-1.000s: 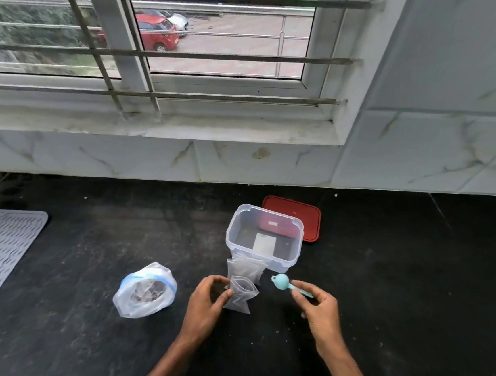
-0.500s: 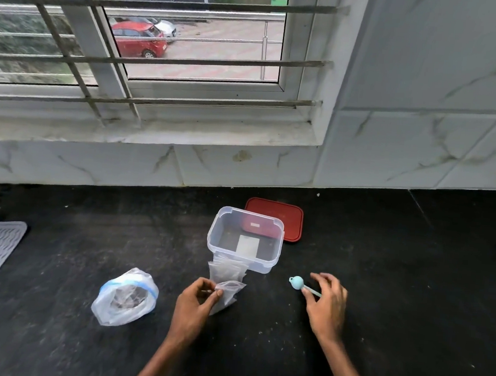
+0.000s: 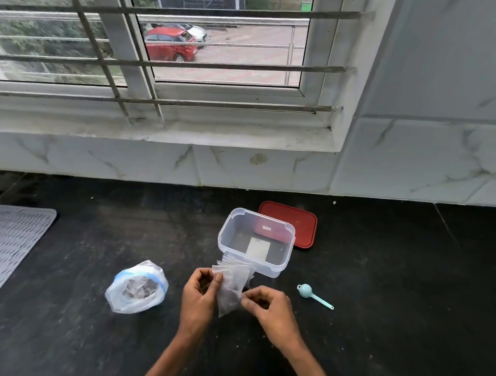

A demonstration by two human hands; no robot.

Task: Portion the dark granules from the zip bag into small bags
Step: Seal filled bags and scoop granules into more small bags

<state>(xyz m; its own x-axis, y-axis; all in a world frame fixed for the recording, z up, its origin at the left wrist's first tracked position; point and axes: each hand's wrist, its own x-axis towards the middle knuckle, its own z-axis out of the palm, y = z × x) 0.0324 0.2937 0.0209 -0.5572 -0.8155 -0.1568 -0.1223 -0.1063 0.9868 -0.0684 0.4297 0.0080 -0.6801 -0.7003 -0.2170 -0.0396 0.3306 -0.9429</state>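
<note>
Clear crinkly small bag [image 3: 229, 291] pinched between left hand [image 3: 199, 296], right hand [image 3: 272, 310].

We see soft, overcast daylight coming through the barred window [image 3: 228, 51] ahead, evenly lighting the pale marble wall [image 3: 444, 85]. The black countertop [image 3: 394, 320] looks dim, with faint, soft shadows. Straight lines bow outward near the frame edges. The left hand [image 3: 199, 296], right hand [image 3: 270, 308] and the small bag [image 3: 230, 291] between them are slightly blurred.

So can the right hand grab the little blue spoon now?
Likely yes, once it lets go: the right hand pinches the small bag, but the spoon lies beside it, nothing between.
</note>
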